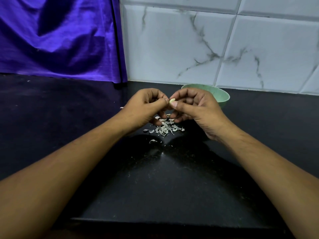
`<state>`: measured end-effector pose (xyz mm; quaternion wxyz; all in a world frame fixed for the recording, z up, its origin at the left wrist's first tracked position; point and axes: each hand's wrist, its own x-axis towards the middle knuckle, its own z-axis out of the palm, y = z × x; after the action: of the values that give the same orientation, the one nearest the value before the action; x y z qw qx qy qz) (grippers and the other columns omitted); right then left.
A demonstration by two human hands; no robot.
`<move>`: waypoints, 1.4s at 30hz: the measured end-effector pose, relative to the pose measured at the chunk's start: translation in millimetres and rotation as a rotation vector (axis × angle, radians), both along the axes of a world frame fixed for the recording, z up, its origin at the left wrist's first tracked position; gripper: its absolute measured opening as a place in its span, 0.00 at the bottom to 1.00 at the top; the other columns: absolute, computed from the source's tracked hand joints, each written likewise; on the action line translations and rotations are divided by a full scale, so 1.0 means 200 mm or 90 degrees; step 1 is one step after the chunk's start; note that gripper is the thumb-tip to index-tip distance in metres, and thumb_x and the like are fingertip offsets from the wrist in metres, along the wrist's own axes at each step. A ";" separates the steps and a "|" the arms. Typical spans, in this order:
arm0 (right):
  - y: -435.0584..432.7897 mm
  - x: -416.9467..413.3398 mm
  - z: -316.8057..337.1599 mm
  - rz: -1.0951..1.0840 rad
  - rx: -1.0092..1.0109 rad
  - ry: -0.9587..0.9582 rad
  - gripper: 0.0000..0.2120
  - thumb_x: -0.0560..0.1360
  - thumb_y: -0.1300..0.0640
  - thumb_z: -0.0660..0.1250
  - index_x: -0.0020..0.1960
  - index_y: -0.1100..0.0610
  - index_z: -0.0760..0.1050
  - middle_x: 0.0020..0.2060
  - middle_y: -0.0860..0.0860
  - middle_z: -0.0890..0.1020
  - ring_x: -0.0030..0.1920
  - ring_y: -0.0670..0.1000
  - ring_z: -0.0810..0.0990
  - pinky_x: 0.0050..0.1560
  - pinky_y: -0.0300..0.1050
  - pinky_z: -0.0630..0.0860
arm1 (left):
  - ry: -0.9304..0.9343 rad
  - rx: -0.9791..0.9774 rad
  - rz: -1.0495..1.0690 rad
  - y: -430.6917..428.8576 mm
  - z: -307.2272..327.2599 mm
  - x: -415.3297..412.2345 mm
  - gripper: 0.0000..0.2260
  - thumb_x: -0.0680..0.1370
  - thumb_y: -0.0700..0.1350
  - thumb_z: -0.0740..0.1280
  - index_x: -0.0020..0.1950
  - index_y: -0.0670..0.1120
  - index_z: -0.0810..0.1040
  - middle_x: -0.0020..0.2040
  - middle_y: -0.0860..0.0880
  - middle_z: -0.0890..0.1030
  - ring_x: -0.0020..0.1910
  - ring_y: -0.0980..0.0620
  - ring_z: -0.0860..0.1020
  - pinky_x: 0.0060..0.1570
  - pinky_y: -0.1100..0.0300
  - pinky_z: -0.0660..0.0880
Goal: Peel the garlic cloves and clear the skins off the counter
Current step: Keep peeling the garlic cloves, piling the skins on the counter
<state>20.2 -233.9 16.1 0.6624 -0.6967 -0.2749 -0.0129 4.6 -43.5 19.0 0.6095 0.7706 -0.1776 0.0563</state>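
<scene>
A small pale garlic clove [172, 101] is held above the black counter [155, 178], pinched between the thumb and forefinger of my right hand [193, 107]. My left hand [145, 107] meets it from the left, with thumb and fingertips closed against the clove's left end. Below both hands lies a heap of whitish garlic skins [164, 129], and a few stray bits [152, 140] sit nearer to me. Some skins are hidden under my fingers.
A pale green bowl [222, 96] stands behind my right hand, near the marbled white tile wall [224, 49]; its inside is hidden. A purple cloth [60, 37] hangs at the back left. The counter's front edge [155, 221] runs close to me.
</scene>
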 end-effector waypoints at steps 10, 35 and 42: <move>-0.03 0.00 0.05 -0.017 0.105 0.070 0.04 0.76 0.67 0.71 0.49 0.60 0.78 0.45 0.60 0.86 0.38 0.54 0.85 0.40 0.48 0.84 | 0.014 -0.009 -0.003 0.01 0.01 0.01 0.07 0.84 0.41 0.65 0.54 0.37 0.79 0.41 0.45 0.80 0.38 0.51 0.81 0.35 0.54 0.80; -0.30 0.16 0.11 -0.439 -0.086 -0.294 0.04 0.75 0.60 0.74 0.48 0.52 0.83 0.39 0.46 0.84 0.39 0.44 0.81 0.46 0.39 0.79 | -0.023 0.048 0.018 0.04 -0.02 0.04 0.12 0.81 0.38 0.60 0.47 0.42 0.83 0.44 0.45 0.83 0.42 0.49 0.81 0.40 0.53 0.78; -0.32 0.16 0.11 -0.450 -0.101 -0.250 0.06 0.74 0.62 0.75 0.47 0.51 0.85 0.37 0.45 0.84 0.37 0.39 0.80 0.44 0.33 0.76 | -0.103 0.093 0.048 0.07 -0.05 0.09 0.05 0.80 0.40 0.71 0.51 0.48 0.86 0.42 0.46 0.86 0.40 0.50 0.82 0.44 0.50 0.80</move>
<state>52.4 -297.5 37.3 0.4966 -0.7812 -0.1399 -0.3515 22.0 -29.8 8.2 0.5329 0.8119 -0.2009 0.1283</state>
